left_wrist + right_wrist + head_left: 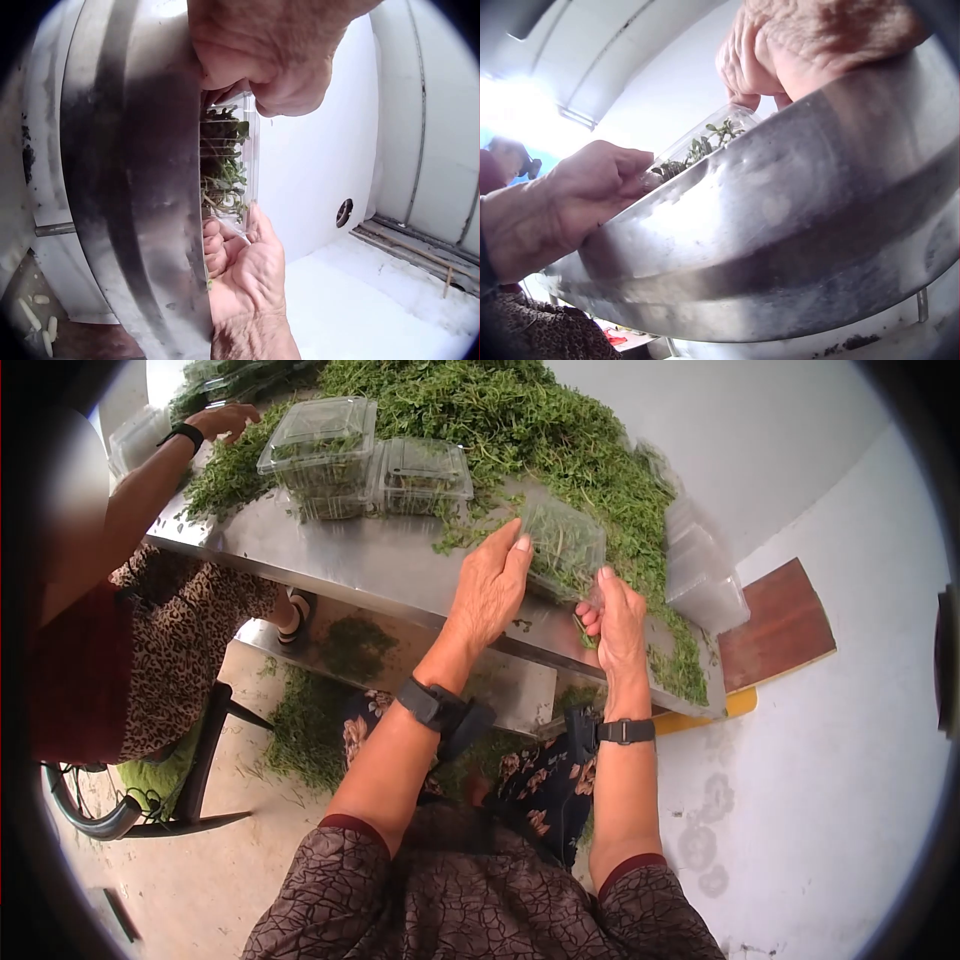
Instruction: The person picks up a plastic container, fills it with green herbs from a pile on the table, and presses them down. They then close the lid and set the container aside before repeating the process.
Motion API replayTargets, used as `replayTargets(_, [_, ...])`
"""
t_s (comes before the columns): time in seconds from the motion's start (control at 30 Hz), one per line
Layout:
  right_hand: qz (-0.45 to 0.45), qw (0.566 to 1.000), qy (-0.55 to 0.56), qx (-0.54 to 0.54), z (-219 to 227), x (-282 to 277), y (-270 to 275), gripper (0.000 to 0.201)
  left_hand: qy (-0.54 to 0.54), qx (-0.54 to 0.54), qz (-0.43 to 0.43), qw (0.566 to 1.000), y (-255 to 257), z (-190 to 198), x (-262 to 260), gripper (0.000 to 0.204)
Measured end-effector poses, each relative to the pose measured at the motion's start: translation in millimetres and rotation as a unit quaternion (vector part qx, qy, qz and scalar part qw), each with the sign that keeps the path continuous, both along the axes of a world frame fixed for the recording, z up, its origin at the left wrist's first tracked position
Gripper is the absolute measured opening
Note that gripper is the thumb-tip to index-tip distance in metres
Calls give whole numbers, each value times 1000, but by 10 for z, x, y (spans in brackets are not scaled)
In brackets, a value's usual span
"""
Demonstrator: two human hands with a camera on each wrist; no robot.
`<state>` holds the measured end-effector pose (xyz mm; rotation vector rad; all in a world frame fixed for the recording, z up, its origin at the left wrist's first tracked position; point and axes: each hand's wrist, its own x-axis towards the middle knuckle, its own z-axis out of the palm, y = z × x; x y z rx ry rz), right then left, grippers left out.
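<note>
A clear plastic box (565,545) of green sprigs, its lid over them, lies at the metal table's near edge, between the two hands. The left hand (492,585) holds its left side, thumb on top near the corner. At the near right corner, the right hand (618,615) pinches the rim with thumb and curled fingers. In the left wrist view the box (225,161) shows sprigs through its side, with the left hand (270,56) above and the right hand (251,277) below. The right wrist view shows the box (697,146) partly behind the table edge.
A large heap of greens (450,400) covers the back of the table. Filled boxes (320,455) stand at left, stacked empty ones (700,570) at right. Another person's hand (225,422) reaches to the greens at upper left. Below is a lower shelf (510,690).
</note>
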<state>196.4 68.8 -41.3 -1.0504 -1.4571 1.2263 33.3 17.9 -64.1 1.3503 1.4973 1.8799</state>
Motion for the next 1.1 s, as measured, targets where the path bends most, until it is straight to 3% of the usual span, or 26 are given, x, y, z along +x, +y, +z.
replayTargets(0.33, [-2,1000,4,11,6,-2,-35,39,-28,-30,-32,999,-72,87,8,47])
replayTargets(0.53, [8,999,-1,52,-33,11,-81,38,-51,27,-69,996,-39,24,17,51])
replayTargets(0.7, [21,996,28,83,-55,45,-105,37,-5,61,-118,991,-180,100,27,57])
replayTargets(0.93, [36,990,5,139,138,-86,-388,38,-102,85,-91,987,-449,336,38,54])
replayTargets(1.03, [41,980,-34,194,195,-139,-482,39,-133,30,-75,988,-579,331,-27,56])
replayTargets(1.1, [-28,972,-84,220,212,-210,-609,49,-183,21,-64,981,-685,404,46,56])
